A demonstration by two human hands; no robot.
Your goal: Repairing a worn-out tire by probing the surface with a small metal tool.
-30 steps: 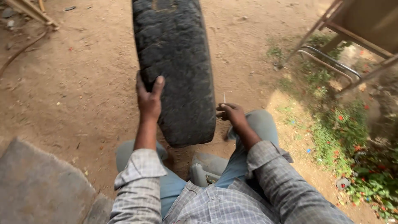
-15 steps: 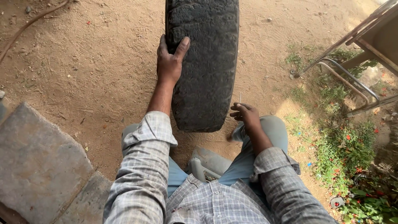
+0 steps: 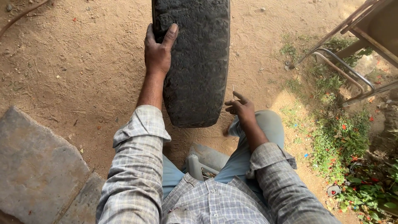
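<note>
the left hand (image 3: 158,52) lies flat against the left shoulder of a worn black tyre (image 3: 195,62), fingers curled over the tread and thumb spread along it, a grip that braces the tyre upright on its edge rather than lifting it. the tyre stands on the bare dirt ground (image 3: 74,74) just ahead of the person's knees, its lower end near the right knee. the right hand (image 3: 240,108) hovers just beside the tyre's right flank, fingertips pressed together on what looks like a thin metal needle or wire (image 3: 233,90) pointing up, though it is too fine to be sure. a grey plastic container (image 3: 203,159) sits between the legs, a stone slab (image 3: 37,166) to the left, a metal frame (image 3: 348,70) over weeds to the right.
</note>
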